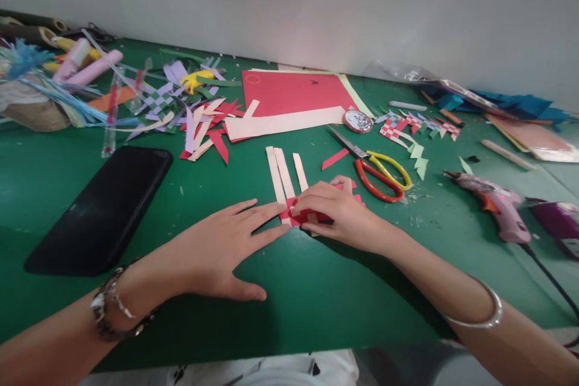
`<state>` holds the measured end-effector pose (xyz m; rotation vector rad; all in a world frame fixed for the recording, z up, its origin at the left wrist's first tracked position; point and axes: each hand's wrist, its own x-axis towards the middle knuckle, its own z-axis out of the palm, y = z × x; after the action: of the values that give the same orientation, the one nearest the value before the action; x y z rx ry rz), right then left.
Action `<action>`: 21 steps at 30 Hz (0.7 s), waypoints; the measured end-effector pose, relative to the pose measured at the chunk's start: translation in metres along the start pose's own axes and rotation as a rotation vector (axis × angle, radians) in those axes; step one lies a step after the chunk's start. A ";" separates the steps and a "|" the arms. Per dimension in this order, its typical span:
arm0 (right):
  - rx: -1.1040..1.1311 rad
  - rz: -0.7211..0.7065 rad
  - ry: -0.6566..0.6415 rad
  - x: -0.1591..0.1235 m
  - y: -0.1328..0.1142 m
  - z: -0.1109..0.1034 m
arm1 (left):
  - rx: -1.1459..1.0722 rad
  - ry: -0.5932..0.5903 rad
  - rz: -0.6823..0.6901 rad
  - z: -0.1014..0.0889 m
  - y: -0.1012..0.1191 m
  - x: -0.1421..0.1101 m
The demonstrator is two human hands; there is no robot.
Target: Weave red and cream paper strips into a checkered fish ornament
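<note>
A small weave of red and cream paper strips lies flat on the green tabletop in front of me. Three cream strips stick out of its far side, and red strip ends show past my right hand. My left hand lies palm down, fingers spread, its fingertips on the weave's left edge. Bent over the weave from the right, my right hand has its fingers curled and thumb close to them, gripping the red paper; its palm hides much of the piece. Scissors with red and yellow handles lie just beyond it.
A black phone lies at left. Behind are paper scraps, a red sheet, a small round tin and checkered woven strips. A pink glue gun with a cord rests at right. A wall closes the back.
</note>
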<state>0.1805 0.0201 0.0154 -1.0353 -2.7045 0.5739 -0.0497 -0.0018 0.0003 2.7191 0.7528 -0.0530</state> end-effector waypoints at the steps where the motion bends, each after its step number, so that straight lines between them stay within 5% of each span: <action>1: 0.001 -0.002 0.001 0.000 0.000 0.000 | -0.002 -0.001 -0.004 0.000 0.000 0.000; 21: 0.011 -0.035 0.059 0.002 -0.002 0.003 | 0.050 0.032 0.034 0.000 0.001 0.000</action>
<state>0.1774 0.0190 0.0131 -0.9840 -2.6598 0.5435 -0.0490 -0.0023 0.0001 2.7854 0.7229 -0.0212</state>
